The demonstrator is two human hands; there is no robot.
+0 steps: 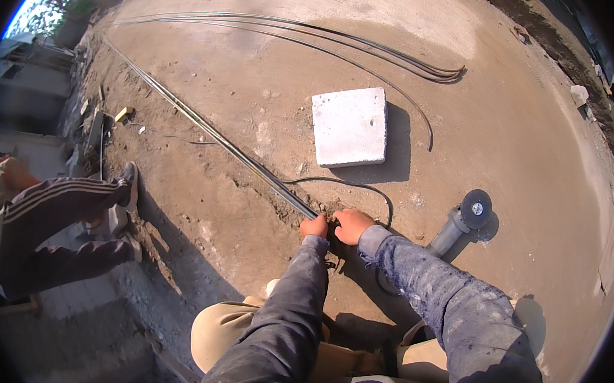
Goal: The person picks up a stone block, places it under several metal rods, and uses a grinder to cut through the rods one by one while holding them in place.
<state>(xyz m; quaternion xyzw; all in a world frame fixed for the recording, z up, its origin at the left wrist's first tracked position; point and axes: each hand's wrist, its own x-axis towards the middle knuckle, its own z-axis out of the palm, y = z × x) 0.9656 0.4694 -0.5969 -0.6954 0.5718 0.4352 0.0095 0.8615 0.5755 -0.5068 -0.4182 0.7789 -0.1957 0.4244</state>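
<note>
A bundle of long thin metal rods [215, 135] runs from the far left down to my hands. My left hand [314, 226] is closed around its near end. Right beside it, my right hand [351, 226] has its fingers curled at the rod ends; what they grip, if anything, is hidden. To the right of my hands an angle grinder [449, 232] lies on the ground with its dark disc [476, 209] facing up. A black cable [364, 187] curves past my right hand. Both hands are low, close to the dusty ground.
A pale square block [348, 127] sits beyond my hands. More long rods [311, 29], bent at their right ends, lie farther off. At the left is another person in dark striped trousers [57, 202]. A small yellow object [124, 114] lies near the rubble.
</note>
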